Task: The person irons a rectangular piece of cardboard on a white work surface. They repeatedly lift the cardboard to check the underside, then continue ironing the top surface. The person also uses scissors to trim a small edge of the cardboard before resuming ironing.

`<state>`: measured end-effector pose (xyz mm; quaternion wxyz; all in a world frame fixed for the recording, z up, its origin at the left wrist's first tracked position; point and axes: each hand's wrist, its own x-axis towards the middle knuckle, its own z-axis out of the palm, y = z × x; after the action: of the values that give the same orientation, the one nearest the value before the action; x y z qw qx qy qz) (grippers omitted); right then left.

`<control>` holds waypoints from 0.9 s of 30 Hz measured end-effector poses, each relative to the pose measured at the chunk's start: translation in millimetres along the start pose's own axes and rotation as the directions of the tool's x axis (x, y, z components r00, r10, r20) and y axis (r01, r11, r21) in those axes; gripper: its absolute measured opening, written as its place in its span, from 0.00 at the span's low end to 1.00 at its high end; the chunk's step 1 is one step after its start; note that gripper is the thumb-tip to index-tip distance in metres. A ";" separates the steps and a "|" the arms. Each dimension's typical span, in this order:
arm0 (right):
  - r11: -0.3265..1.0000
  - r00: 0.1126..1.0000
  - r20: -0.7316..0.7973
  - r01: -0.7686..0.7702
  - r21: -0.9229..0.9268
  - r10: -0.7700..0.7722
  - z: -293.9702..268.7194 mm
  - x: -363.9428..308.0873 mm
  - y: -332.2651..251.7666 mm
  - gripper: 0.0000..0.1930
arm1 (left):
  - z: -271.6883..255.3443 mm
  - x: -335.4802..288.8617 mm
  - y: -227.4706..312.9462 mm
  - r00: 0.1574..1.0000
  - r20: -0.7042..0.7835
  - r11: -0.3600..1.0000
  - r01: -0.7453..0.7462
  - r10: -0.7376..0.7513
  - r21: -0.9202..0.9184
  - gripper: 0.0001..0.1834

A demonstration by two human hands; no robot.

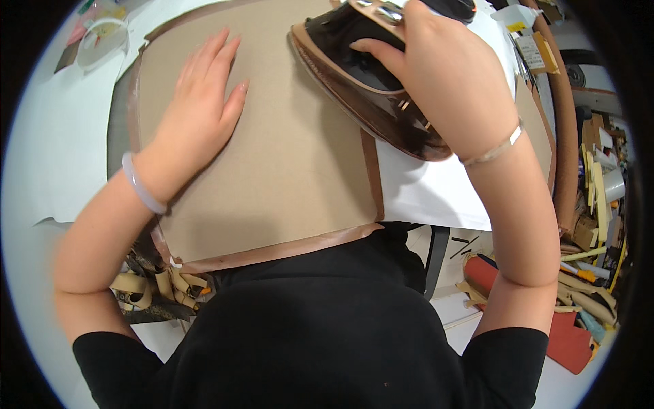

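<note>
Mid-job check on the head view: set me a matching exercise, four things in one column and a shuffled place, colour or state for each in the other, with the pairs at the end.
Things
1. Iron
2. Large panel
3. Pale bangle
4. Round translucent container

Places, colours, states
A. Around the person's left wrist
B. Beige, with brown strips along its edges
C. Near the picture's upper left corner
D. Held in the person's right grip

Pairs: 1-D, 2-B, 3-A, 4-C
</note>
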<state>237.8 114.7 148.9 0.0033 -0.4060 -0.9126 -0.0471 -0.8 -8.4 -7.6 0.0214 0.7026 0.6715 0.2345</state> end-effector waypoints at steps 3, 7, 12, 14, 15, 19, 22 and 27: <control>0.997 0.994 0.093 -0.062 0.046 0.057 -7.5 11.5 11.7 0.21 | 4.3 -22.9 16.5 0.995 0.063 0.981 0.060 -0.072 0.185 0.36; 0.990 0.963 -0.267 0.062 0.128 -0.026 11.5 -18.4 47.2 0.26 | 6.6 -24.3 24.6 0.995 0.096 0.972 -0.018 -0.005 0.233 0.38; 0.995 0.962 -0.270 0.053 0.085 -0.028 -2.4 -64.4 69.2 0.25 | 14.2 14.3 -8.4 0.986 0.075 0.953 -0.162 0.148 0.257 0.37; 0.997 0.976 -0.219 0.013 0.082 0.005 -2.6 -80.6 69.0 0.24 | 17.7 28.7 -13.6 0.974 0.092 0.932 -0.225 0.207 0.285 0.36; 0.998 0.979 -0.205 0.020 0.056 -0.008 -2.8 -88.9 71.4 0.24 | 17.0 31.2 -6.5 0.974 0.053 0.922 -0.225 0.219 0.315 0.34; 0.998 0.988 -0.153 -0.023 0.051 0.031 2.6 -114.5 77.8 0.23 | -4.5 5.0 79.9 0.978 0.087 0.980 -0.193 0.188 0.055 0.28; 0.998 0.983 -0.183 0.024 0.057 -0.013 9.1 -128.4 82.0 0.23 | -12.8 -33.2 146.4 0.954 0.117 0.953 -0.253 0.274 -0.168 0.26; 0.990 0.972 -0.220 0.109 0.094 -0.086 27.1 -132.1 85.4 0.23 | 21.5 -58.8 169.5 0.964 -0.014 0.938 -0.263 0.267 -0.228 0.17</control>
<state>390.5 76.1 123.3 0.1212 -0.3524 -0.9270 -0.0429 165.9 -74.9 14.1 0.0755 0.7814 0.5393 0.3047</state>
